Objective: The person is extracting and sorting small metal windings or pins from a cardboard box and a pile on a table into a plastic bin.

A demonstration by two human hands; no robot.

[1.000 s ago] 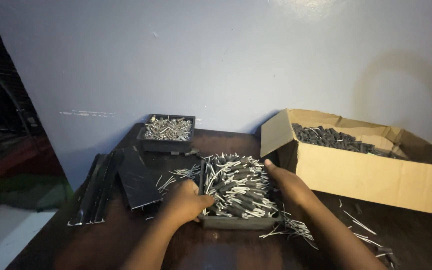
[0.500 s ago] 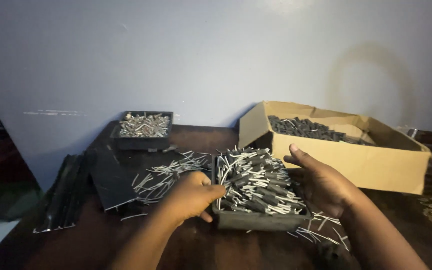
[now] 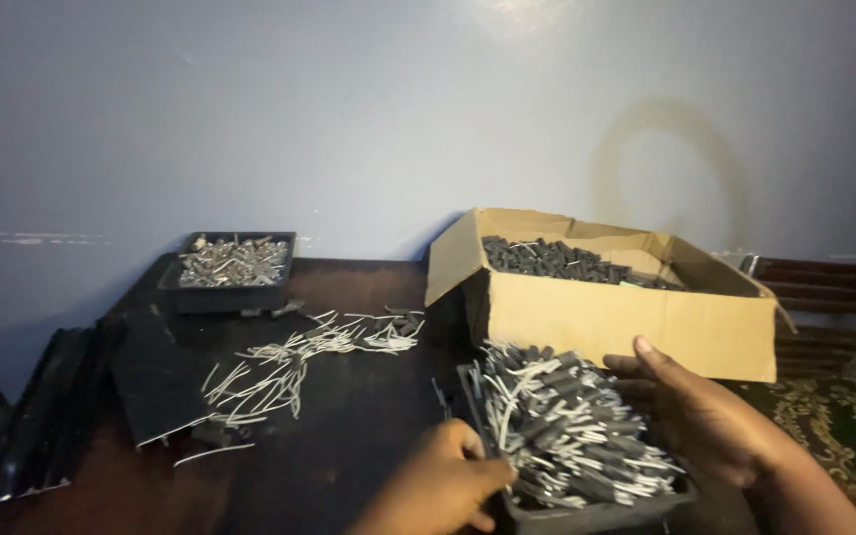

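Black tray (image 3: 587, 510) of grey pins gripped both sides: left hand (image 3: 445, 483) at nine o'clock, right hand (image 3: 700, 416) at three.

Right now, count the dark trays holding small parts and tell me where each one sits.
2. One tray sits at the table's far left by the wall. The other tray is up front, held between the left hand and right hand. More may hide behind the cardboard box.

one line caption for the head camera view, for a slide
Both hands, left and right, grip a dark tray heaped with wired parts beside a cardboard box.
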